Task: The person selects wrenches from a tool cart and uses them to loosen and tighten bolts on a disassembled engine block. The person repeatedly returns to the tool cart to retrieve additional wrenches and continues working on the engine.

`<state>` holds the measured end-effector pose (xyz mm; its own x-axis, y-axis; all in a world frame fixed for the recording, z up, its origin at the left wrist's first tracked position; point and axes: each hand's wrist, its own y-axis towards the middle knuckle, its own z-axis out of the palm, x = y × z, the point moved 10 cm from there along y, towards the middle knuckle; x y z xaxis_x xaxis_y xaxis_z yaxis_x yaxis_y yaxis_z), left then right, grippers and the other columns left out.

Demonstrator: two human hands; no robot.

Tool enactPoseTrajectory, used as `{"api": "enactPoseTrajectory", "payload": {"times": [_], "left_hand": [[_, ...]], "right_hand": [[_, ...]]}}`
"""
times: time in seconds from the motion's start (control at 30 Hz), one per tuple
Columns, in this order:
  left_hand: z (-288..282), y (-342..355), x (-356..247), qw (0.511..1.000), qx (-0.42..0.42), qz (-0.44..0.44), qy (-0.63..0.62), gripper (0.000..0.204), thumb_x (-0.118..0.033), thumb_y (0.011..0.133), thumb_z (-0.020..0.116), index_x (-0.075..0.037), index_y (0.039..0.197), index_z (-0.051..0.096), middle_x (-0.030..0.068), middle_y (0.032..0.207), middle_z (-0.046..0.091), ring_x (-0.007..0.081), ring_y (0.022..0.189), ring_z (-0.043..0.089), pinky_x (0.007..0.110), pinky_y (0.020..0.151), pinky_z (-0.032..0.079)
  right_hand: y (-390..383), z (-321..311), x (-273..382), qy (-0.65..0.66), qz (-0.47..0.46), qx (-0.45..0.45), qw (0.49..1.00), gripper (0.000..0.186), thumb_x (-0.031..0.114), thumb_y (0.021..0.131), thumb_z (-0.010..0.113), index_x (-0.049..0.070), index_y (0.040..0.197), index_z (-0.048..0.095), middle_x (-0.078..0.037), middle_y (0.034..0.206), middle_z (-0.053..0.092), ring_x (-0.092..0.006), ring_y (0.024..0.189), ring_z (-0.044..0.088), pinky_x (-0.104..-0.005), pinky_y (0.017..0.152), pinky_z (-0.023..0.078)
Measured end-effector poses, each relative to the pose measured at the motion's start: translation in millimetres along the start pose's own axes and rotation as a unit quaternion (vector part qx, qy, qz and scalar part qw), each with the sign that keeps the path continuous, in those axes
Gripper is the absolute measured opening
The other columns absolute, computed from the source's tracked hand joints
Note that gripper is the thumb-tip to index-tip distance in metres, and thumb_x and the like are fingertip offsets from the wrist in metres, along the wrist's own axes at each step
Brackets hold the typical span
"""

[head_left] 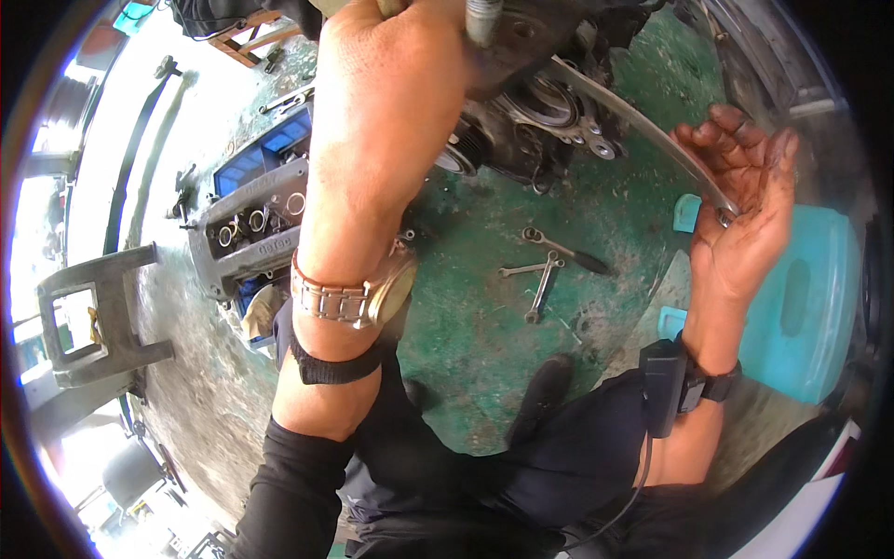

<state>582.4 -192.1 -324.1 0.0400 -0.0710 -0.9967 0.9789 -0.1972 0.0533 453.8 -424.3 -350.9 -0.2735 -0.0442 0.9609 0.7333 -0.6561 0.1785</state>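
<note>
My left hand [400,61] reaches to the top edge, seen from its back. It looks closed, but its fingertips and what they grip are hidden. A grey metal cylinder [481,20] stands just right of it, by a dark engine block [521,140]. My right hand [740,186], smudged with dark grease, is turned palm up with fingers apart and slightly bent. The end of a long metal bar [643,126] rests against its palm, not wrapped by the fingers. The bar's other end runs up to the engine.
A ratchet [568,252] and two spanners [540,284] lie on the green floor. A turquoise plastic stool [810,298] stands at right. To the left are an engine cover [251,228], a blue tray [265,154] and a grey metal frame [56,321].
</note>
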Motion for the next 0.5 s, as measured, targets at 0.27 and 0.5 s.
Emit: {"api": "enactPoseTrajectory", "payload": {"times": [0.27, 0.5], "left_hand": [[-1, -3, 2, 1.000, -0.011, 0.004, -0.008, 0.031, -0.024, 0.097, 0.053, 0.003, 0.107, 0.064, 0.0063, 0.091, 0.067, 0.0101, 0.079, 0.059, 0.022, 0.069, 0.045], [2, -5, 0, 1.000, -0.024, 0.005, -0.009, 0.032, -0.025, 0.097, 0.053, 0.004, 0.109, 0.063, 0.0071, 0.093, 0.067, 0.0105, 0.080, 0.060, 0.022, 0.069, 0.046]], "right_hand": [[11, -11, -28, 0.428, 0.123, -0.064, 0.893, 0.041, 0.034, 0.096, 0.051, -0.006, 0.103, 0.051, -0.001, 0.060, 0.039, -0.0132, 0.052, 0.043, -0.0291, 0.060, 0.039], [22, 7, -22, 0.531, 0.134, 0.044, 0.836, 0.031, 0.027, 0.095, 0.050, -0.004, 0.098, 0.049, 0.004, 0.056, 0.031, -0.0082, 0.045, 0.033, -0.0254, 0.050, 0.029]]}}
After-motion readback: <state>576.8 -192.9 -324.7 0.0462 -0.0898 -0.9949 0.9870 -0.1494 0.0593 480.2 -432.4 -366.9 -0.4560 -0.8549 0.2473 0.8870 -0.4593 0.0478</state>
